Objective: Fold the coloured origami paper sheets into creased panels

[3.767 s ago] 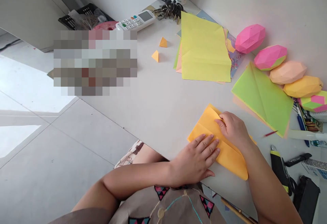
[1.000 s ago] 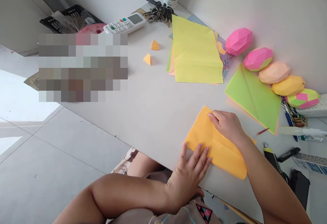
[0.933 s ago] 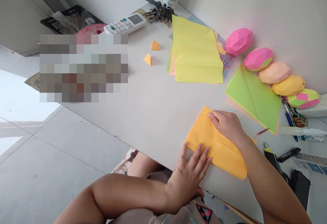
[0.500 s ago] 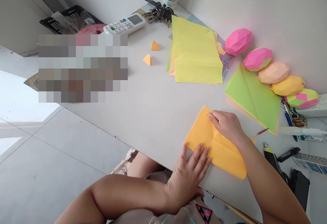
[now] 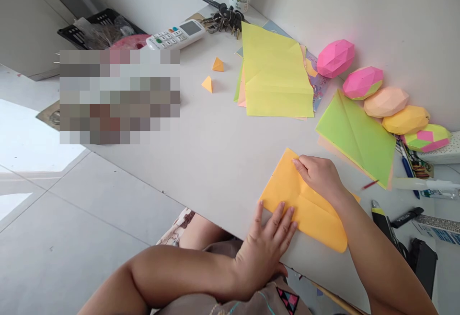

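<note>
A sheet of orange paper (image 5: 305,204) with crease lines lies at the table's front edge, its near right corner curving up. My left hand (image 5: 268,238) rests with spread fingers, the tips touching the paper's near left edge. Over the upper right of the sheet, my right hand (image 5: 319,176) is closed, its fingers curled under and the thumb tip on the paper near its top edge. The right forearm hides part of the sheet's right side. Two small folded orange paper pieces (image 5: 217,64) stand farther back on the table.
Yellow paper (image 5: 278,75) tops a stack at the back. Green paper (image 5: 359,135) lies to the right, below a row of faceted paper shapes (image 5: 386,101). A red pencil stub (image 5: 370,185), a cutter knife (image 5: 381,219), a remote control (image 5: 176,35) and keys (image 5: 226,17) lie around.
</note>
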Demonstrator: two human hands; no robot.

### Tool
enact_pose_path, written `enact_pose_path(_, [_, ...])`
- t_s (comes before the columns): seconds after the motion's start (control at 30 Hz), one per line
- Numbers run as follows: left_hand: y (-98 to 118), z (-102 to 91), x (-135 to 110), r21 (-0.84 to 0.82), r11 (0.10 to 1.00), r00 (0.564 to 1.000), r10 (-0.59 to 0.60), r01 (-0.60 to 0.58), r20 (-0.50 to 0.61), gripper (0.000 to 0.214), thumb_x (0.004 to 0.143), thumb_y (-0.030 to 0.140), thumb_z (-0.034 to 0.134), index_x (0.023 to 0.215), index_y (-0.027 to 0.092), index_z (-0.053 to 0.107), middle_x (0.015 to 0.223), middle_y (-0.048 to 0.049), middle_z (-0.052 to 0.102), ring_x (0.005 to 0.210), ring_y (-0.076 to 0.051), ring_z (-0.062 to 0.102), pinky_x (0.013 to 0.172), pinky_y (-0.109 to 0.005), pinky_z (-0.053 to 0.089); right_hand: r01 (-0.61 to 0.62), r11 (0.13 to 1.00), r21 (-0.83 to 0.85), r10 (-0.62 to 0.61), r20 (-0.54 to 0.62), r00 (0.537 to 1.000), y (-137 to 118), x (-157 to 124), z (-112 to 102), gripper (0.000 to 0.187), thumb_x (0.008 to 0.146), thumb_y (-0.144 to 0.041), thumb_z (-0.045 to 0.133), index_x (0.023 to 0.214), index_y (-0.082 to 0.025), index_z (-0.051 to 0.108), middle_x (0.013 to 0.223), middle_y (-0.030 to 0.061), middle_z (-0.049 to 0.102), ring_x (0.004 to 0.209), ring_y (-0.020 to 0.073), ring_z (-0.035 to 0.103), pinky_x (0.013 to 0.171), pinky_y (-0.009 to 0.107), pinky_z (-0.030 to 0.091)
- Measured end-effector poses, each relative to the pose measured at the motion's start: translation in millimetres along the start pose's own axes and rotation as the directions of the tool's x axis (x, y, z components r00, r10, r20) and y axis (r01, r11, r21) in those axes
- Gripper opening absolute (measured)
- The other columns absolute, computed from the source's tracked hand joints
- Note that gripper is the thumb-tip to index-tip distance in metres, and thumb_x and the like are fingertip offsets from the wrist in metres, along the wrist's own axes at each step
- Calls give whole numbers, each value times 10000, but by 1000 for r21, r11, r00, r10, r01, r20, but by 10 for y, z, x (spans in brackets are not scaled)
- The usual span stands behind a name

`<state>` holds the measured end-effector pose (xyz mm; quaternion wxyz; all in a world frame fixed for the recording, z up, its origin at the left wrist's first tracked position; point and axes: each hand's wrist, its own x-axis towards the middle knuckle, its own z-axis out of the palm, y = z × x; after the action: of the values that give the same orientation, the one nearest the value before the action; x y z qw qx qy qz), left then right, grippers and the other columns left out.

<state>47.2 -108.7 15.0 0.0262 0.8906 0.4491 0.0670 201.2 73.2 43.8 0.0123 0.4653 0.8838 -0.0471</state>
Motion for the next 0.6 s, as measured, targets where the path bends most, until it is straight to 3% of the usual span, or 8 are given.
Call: enact_pose_path(0.6, [17, -19, -16, 26, 999, 999, -24, 23, 23, 938, 745, 814, 429, 1470, 229, 321, 1562, -97, 219, 1428, -367, 141, 1073, -599, 203, 0, 1000, -7, 0, -17, 1000, -2, -7, 7, 391, 940, -381, 328, 596, -207, 264, 472, -41, 340, 440, 97, 293, 462, 237, 194])
